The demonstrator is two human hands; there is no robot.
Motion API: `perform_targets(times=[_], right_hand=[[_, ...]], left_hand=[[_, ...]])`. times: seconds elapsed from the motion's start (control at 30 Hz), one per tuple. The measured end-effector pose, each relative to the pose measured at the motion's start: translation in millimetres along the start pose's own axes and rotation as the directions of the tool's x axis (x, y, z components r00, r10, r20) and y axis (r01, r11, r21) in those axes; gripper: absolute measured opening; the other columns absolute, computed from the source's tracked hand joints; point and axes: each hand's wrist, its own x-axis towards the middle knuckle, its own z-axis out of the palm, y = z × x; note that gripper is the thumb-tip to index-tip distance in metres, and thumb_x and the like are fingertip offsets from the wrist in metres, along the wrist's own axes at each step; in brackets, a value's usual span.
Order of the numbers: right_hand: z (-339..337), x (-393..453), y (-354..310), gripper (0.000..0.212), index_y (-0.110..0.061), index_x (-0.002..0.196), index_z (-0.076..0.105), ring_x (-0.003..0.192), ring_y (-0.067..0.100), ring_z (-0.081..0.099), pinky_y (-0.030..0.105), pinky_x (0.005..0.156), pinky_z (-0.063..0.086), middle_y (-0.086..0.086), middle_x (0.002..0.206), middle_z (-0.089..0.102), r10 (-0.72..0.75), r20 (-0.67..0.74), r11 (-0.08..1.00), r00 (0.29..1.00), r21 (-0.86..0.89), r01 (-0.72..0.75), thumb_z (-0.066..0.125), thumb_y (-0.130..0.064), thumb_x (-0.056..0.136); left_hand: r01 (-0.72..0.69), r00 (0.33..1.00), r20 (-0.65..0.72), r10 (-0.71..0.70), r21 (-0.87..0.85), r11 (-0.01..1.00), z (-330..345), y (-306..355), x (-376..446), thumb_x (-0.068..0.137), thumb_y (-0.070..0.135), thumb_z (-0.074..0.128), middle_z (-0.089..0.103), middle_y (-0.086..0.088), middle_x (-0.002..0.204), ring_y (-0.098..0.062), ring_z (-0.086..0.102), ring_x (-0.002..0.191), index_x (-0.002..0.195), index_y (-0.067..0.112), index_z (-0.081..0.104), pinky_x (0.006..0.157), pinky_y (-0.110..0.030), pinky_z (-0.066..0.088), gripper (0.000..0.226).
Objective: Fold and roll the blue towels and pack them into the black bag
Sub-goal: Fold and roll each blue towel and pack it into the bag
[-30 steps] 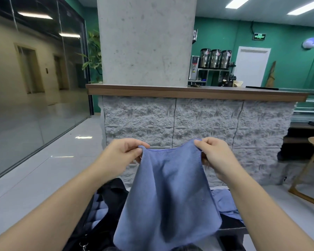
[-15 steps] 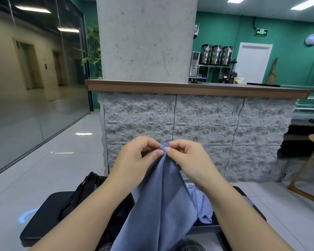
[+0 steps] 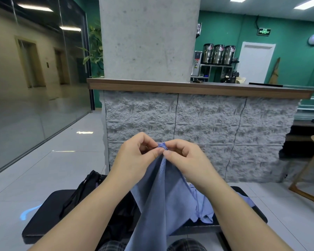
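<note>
The left hand [image 3: 134,156] and right hand [image 3: 185,158] meet, each pinching the top corners of one towel [image 3: 158,200], which hangs folded between the forearms (thumbs touching). Under it, on the black surface [image 3: 43,220], the bag [image 3: 85,189] lies left and another towel [image 3: 203,209] lies right.

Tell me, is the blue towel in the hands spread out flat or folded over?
Folded over: both hands, left hand and right hand, pinch the blue towel's top corners together, so it hangs doubled.
</note>
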Motion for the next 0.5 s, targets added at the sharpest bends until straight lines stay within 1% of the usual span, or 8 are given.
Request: perform_targets(times=[0.07,0.13,0.23,0.33,0.4,0.47,0.5], right_hand=[[-2,0,2,0.014,-0.021,0.085,0.068,0.078,0.004,0.064,0.018,0.075,0.051,-0.009,0.079,0.071,-0.004,0.026,1.000,1.000,0.029,0.003,0.070,-0.008,0.082],[-4,1,4,0.014,-0.019,0.085,0.068,0.079,0.008,0.065,0.022,0.077,0.053,-0.004,0.081,0.071,-0.003,0.025,1.000,1.000,0.026,0.002,0.074,-0.008,0.078],[-5,3,8,0.014,-0.016,0.084,0.069,0.080,0.008,0.066,0.022,0.077,0.053,-0.001,0.082,0.071,0.016,0.041,0.998,0.999,0.053,-0.019,0.073,-0.005,0.078],[-7,3,11,0.010,-0.013,0.086,0.069,0.080,0.010,0.065,0.023,0.078,0.053,0.004,0.085,0.071,0.032,0.081,0.997,0.996,0.062,-0.037,0.070,-0.004,0.081],[-8,3,12,0.008,-0.011,0.086,0.069,0.079,0.010,0.064,0.024,0.076,0.052,0.005,0.085,0.071,0.042,0.077,0.998,0.996,0.040,-0.045,0.069,-0.005,0.083],[-9,3,14,0.008,-0.010,0.086,0.068,0.076,0.010,0.064,0.023,0.073,0.052,0.004,0.082,0.070,0.050,0.045,0.998,0.998,0.039,-0.052,0.067,-0.003,0.084],[-10,4,15,0.010,-0.012,0.084,0.068,0.074,0.009,0.063,0.022,0.071,0.052,0.002,0.079,0.070,0.058,0.020,0.997,0.998,0.050,-0.059,0.066,-0.001,0.084]], left_hand=[[0.023,0.999,0.039,-0.023,0.008,1.000,-2,-2,3,0.075,0.018,0.077,0.064,-0.005,0.064,-0.016,0.055,0.062,0.065,0.026,0.058,0.062,-0.036,0.045,0.023],[0.046,0.996,0.076,-0.049,0.034,0.998,-4,-5,7,0.072,0.026,0.080,0.059,0.002,0.059,-0.012,0.050,0.057,0.061,0.026,0.058,0.056,-0.030,0.041,0.025],[0.055,0.987,0.148,-0.059,0.027,0.998,-7,-6,11,0.064,0.038,0.080,0.057,0.002,0.059,-0.012,0.046,0.056,0.061,0.023,0.057,0.054,-0.024,0.037,0.029],[0.025,0.967,0.251,-0.039,0.057,0.998,-10,-6,13,0.063,0.041,0.071,0.051,0.008,0.056,-0.007,0.042,0.054,0.066,0.018,0.055,0.051,-0.018,0.034,0.028],[-0.005,0.950,0.311,-0.026,0.098,0.995,-12,-10,14,0.068,0.041,0.077,0.051,0.008,0.058,-0.008,0.044,0.057,0.066,0.024,0.055,0.054,-0.022,0.036,0.027],[-0.030,0.933,0.358,-0.034,0.170,0.985,-16,-15,15,0.073,0.040,0.074,0.057,0.005,0.064,-0.013,0.051,0.063,0.070,0.028,0.058,0.061,-0.031,0.043,0.020],[-0.042,0.922,0.383,-0.047,0.220,0.975,-19,-17,15,0.075,0.038,0.073,0.061,0.004,0.068,-0.013,0.055,0.066,0.072,0.027,0.058,0.064,-0.033,0.046,0.018]])
